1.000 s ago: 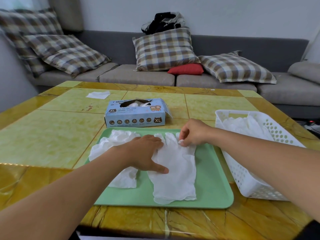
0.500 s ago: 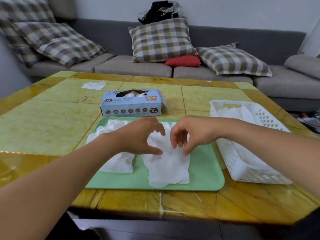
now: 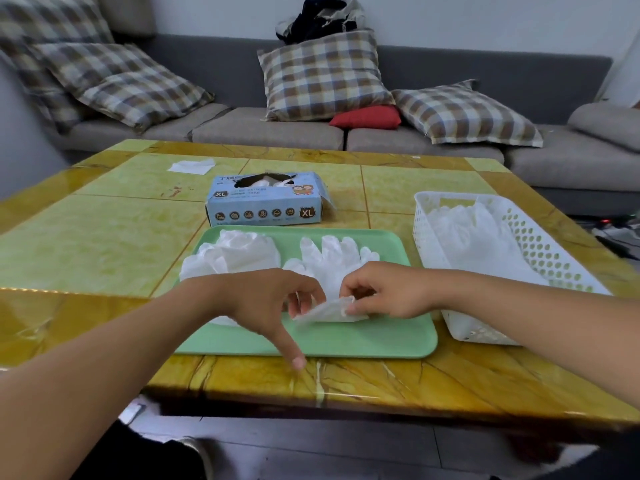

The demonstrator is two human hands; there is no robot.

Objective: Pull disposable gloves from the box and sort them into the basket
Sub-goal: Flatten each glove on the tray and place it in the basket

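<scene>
I see both hands pinching the cuff of a flat white disposable glove (image 3: pixel 330 268) on the green plastic tray (image 3: pixel 381 337): left hand (image 3: pixel 266 299) grip and right hand (image 3: pixel 384 289) grip narrow, holding it. White perforated basket (image 3: pixel 540 247) sits at three o'clock, blue cardboard glove box (image 3: pixel 266 202) at twelve, on the yellow counter (image 3: pixel 97 244).

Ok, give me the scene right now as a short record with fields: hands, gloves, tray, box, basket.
left hand: over the tray, pinching the near edge of the flat glove
right hand: pinching the same edge from the other side
flat glove: on the tray, fingers pointing away, near edge lifted and folded up
crumpled gloves: heaped on the tray's left part
green tray: on the table, in front of the glove box
glove box: top open, white glove showing
white basket: right of the tray, gloves inside
</scene>
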